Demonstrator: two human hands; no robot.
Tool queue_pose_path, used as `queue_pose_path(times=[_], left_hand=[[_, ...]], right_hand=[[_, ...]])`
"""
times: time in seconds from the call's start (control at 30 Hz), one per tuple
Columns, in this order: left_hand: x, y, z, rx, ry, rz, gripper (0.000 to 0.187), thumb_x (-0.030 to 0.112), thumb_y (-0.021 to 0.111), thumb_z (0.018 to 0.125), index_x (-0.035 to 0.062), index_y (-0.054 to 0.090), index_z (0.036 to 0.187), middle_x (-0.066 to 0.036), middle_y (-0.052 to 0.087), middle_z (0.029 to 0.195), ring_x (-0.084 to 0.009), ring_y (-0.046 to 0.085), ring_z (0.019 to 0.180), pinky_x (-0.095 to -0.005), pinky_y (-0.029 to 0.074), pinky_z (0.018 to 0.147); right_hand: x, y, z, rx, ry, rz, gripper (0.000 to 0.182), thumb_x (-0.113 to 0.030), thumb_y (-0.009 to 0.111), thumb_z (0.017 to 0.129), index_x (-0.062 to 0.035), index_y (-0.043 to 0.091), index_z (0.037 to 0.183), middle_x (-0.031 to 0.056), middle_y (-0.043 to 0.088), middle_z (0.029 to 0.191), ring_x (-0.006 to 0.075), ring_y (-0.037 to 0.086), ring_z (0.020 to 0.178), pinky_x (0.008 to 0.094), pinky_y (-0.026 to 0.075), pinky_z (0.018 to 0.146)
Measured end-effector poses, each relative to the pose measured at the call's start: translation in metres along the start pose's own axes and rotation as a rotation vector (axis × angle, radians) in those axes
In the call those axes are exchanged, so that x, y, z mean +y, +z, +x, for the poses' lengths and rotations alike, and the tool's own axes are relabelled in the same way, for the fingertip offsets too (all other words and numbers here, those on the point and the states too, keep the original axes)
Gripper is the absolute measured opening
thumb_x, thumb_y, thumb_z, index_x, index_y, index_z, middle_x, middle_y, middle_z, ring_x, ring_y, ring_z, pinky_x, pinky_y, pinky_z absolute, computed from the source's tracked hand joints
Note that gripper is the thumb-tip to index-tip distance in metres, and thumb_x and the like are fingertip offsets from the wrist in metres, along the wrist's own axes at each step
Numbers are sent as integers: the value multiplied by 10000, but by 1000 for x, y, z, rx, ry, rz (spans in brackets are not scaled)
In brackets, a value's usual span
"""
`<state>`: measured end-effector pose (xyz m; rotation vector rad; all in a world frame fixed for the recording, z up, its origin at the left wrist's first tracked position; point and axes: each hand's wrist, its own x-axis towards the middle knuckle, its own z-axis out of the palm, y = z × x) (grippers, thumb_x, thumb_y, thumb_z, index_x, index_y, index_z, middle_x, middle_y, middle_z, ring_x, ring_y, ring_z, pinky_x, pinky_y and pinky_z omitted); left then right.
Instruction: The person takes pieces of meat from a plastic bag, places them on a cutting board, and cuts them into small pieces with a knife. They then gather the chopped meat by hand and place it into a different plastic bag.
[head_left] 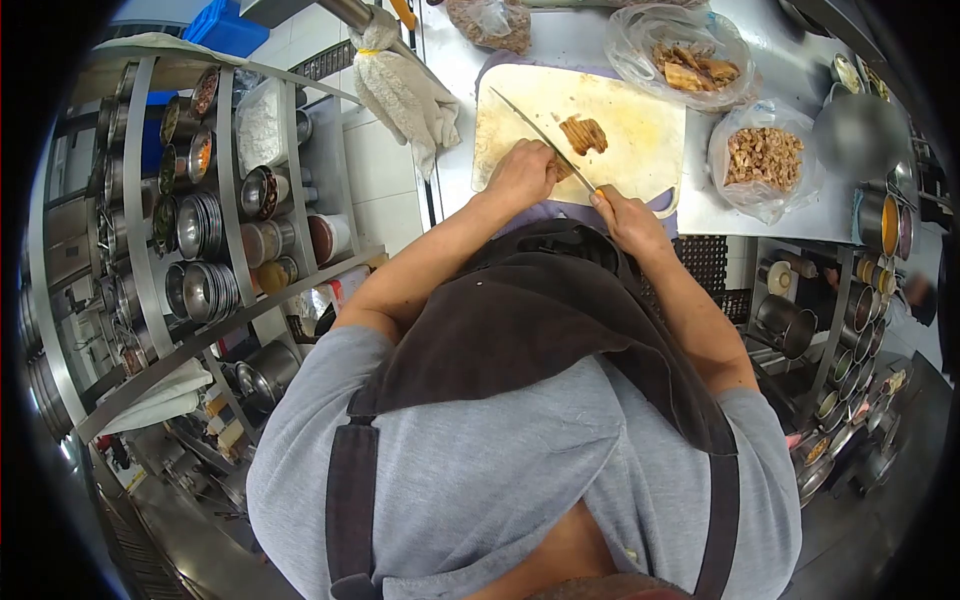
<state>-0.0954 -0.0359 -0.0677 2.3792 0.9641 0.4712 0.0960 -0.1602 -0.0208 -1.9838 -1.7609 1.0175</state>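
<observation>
My right hand grips the orange handle of a kitchen knife. The long blade runs diagonally up and left across a pale cutting board. On the blade's left side, my left hand is closed with fingers curled down, holding a brown piece of meat that mostly hides under the fingertips. Just right of the blade lie browned meat slices, close together, with small crumbs near them. A purple cloth shows beneath the board.
Behind the board's right corner sits an open plastic bag of browned meat strips; nearer is a bag of diced meat. Another filled bag stands at the back. A towel hangs from a rail at left, beside shelves with metal bowls.
</observation>
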Motion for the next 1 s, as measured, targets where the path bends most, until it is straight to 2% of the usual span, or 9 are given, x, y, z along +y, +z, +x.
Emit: queue_pose_path(times=[0.23, 0.3, 0.53, 0.6, 0.7, 0.8, 1.0], left_hand=[[-2, 3, -4, 20, 14, -70, 105, 53, 650, 814, 3, 652, 906, -167, 648, 918, -367, 597, 922, -445, 490, 828], [-4, 4, 1, 39, 29, -66, 104, 47, 650, 813, 3, 653, 907, -167, 650, 914, -366, 598, 923, -445, 490, 829], [2, -6, -5, 27, -4, -80, 109, 70, 675, 804, 9, 665, 894, -176, 654, 895, -373, 608, 912, -451, 493, 821], [5, -10, -9, 29, -30, -66, 111, 76, 680, 801, 10, 667, 890, -179, 653, 894, -374, 609, 907, -451, 495, 818], [3, -6, -11, 64, -72, -33, 110, 69, 675, 798, 13, 670, 892, -180, 652, 887, -374, 609, 896, -452, 497, 814], [-1, 3, -13, 56, -44, -41, 108, 54, 667, 787, 15, 669, 888, -172, 650, 883, -373, 608, 890, -455, 497, 808], [-3, 8, -16, 91, -30, -29, 109, 42, 660, 772, 22, 668, 878, -163, 648, 882, -369, 606, 904, -447, 497, 817]], right_hand=[[-2, 12, 19, -21, 24, -32, 356, -363, 444, 1023, -30, 569, 1040, 295, 639, 747, 477, 634, 746, 553, 486, 682], [-3, 20, 36, 55, -20, -43, 359, -368, 449, 1018, -32, 572, 1046, 294, 645, 759, 475, 636, 752, 553, 487, 688], [-7, 15, 27, 72, 26, -9, 357, -372, 457, 1017, -42, 576, 1083, 281, 646, 745, 467, 637, 738, 548, 488, 660], [-10, 11, 24, 124, -42, 36, 360, -378, 456, 1017, -47, 575, 1097, 279, 643, 731, 468, 635, 728, 551, 487, 651], [-19, 9, 24, 120, -61, 78, 360, -381, 446, 1019, -50, 572, 1084, 280, 641, 731, 466, 635, 730, 558, 486, 657], [-4, 33, 31, 62, 0, -36, 364, -384, 439, 1021, -47, 568, 1067, 281, 642, 732, 467, 636, 737, 560, 487, 668], [-4, 31, 31, 77, -6, -35, 372, -394, 443, 1016, -46, 567, 1062, 267, 659, 758, 477, 638, 740, 562, 498, 679]])
